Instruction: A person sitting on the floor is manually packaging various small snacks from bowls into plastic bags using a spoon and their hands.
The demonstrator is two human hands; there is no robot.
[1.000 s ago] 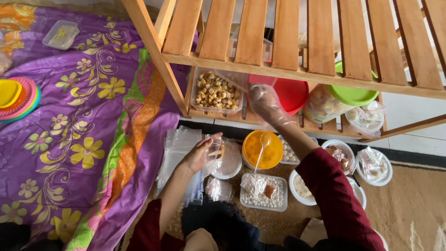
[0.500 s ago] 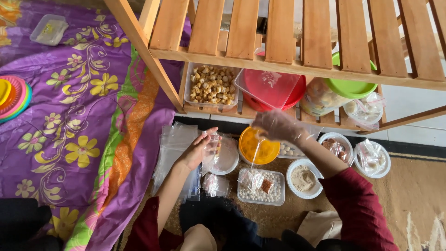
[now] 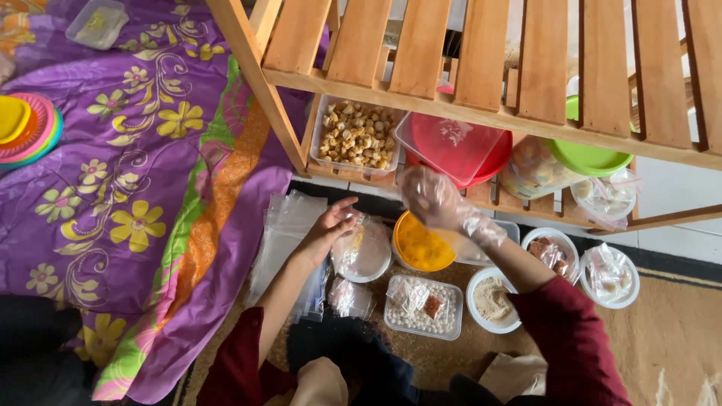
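My left hand (image 3: 329, 225) holds up a small clear plastic bag (image 3: 359, 246) by its mouth, over a round white lid. My right hand (image 3: 430, 199), in a thin clear plastic glove, hovers just right of the bag and above an orange-lidded tub (image 3: 421, 246). Its fingers are curled, and I cannot tell what they hold. Behind it, an open clear tub of golden fried snack pieces (image 3: 353, 139) sits on the lower shelf. That tub's clear lid (image 3: 451, 146) lies tilted on a red lid.
A slatted wooden shelf (image 3: 481, 113) looms overhead. On the floor are a stack of clear bags (image 3: 286, 229), a box of white balls (image 3: 423, 310), a bowl of powder (image 3: 492, 301) and bowls of sachets (image 3: 611, 272). A purple floral cloth (image 3: 135, 188) lies left.
My right hand has drawn back from the shelf tub, down and left toward the bag. The clear lid now rests on the red lid. My left hand has stayed in place.
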